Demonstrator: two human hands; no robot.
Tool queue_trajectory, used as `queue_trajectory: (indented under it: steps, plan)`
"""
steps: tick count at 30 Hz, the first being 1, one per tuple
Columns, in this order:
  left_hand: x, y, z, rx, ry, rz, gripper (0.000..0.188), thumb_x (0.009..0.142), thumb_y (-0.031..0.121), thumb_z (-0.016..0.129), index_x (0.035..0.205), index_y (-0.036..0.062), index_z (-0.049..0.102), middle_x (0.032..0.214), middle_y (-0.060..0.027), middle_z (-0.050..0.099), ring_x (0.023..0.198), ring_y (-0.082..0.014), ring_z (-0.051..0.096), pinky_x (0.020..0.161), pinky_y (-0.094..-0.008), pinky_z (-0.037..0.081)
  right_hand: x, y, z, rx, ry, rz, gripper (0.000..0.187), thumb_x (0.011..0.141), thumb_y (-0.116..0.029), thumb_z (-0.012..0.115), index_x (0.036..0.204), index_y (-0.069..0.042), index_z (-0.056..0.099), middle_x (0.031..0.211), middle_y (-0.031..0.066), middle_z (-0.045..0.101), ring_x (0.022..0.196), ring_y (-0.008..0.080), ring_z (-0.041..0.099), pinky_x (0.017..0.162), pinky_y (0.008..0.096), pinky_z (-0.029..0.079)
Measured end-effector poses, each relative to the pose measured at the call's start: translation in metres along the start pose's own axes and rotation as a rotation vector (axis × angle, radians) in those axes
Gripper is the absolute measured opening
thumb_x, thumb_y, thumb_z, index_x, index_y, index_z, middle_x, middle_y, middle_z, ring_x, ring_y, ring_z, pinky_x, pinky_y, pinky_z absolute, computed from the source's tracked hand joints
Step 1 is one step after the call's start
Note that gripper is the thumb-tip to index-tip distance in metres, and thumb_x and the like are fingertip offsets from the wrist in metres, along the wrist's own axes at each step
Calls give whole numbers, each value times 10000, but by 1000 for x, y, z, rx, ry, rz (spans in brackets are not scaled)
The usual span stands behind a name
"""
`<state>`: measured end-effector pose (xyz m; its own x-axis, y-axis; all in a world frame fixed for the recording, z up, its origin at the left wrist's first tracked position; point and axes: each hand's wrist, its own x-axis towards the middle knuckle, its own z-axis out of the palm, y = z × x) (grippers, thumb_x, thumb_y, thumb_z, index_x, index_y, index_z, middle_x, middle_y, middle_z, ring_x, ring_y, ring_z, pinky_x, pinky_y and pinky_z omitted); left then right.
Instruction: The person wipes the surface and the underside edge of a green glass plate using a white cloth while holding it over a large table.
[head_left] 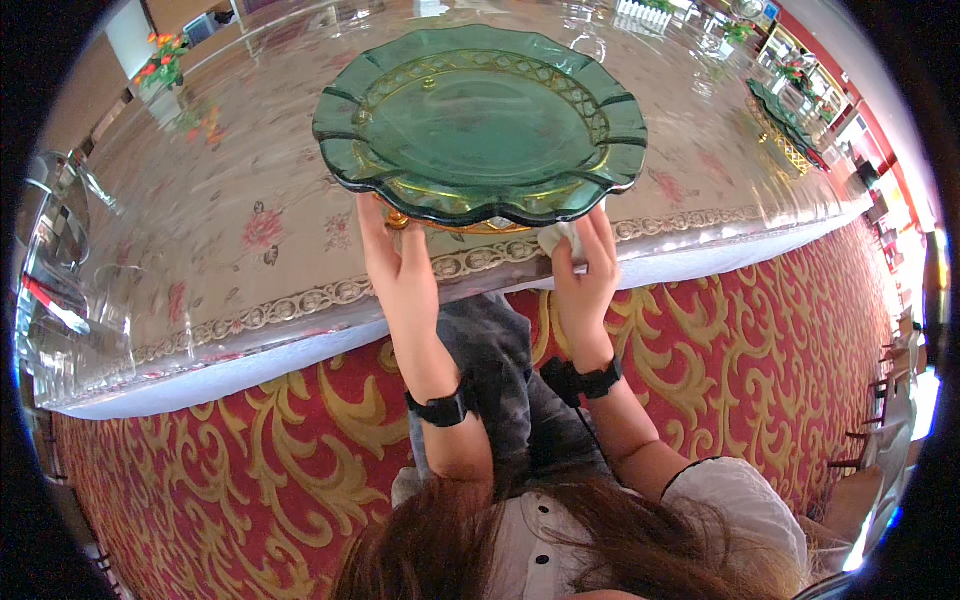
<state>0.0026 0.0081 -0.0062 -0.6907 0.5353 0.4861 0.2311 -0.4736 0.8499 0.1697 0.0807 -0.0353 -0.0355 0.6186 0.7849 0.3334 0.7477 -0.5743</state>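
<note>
A green glass fruit plate (475, 120) with a scalloped rim sits level on a gold openwork stand (398, 219), near the table's front edge. My left hand (402, 270) grips the plate and stand from below at the left, its fingertips partly hidden by the rim. Under the right side of the rim, my right hand (588, 275) pinches a wadded white cloth (561, 243) against the underside. Whether the stand's feet rest on the table cannot be made out.
The long table (260, 170) has a floral cover under glossy clear plastic. Another green plate on a gold stand (785, 130) stands at the far right. Orange flowers in a pot (160, 65) are at the back left. Chairs (880, 430) line the right, over patterned red carpet (720, 350).
</note>
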Motion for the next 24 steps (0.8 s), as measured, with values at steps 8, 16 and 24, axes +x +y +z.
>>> queue_trajectory:
  steps: [8,16,24]
  plan:
    - [-4,2,8,538,-2,107,672,858,128,535,1438,-43,242,1470,-282,292,1335,-429,329,1097,-463,271,-4,-3,-18,73,-90,-39,482,692,89,559,1150,-29,652,1183,146,625,1079,325,580,955,390,441]
    - [-6,-1,9,505,22,105,662,867,165,574,1428,-25,278,1465,-285,302,1310,-447,358,1052,-439,337,-7,3,5,-31,-11,-172,471,704,87,543,1155,-11,636,1238,174,584,1073,393,550,935,422,436]
    - [-7,2,8,493,-12,127,619,875,146,571,1421,13,313,1471,-272,304,1314,-438,363,1049,-436,345,-13,8,-7,37,-78,-185,404,633,65,571,989,-75,703,1096,93,644,1004,309,576,905,400,448]
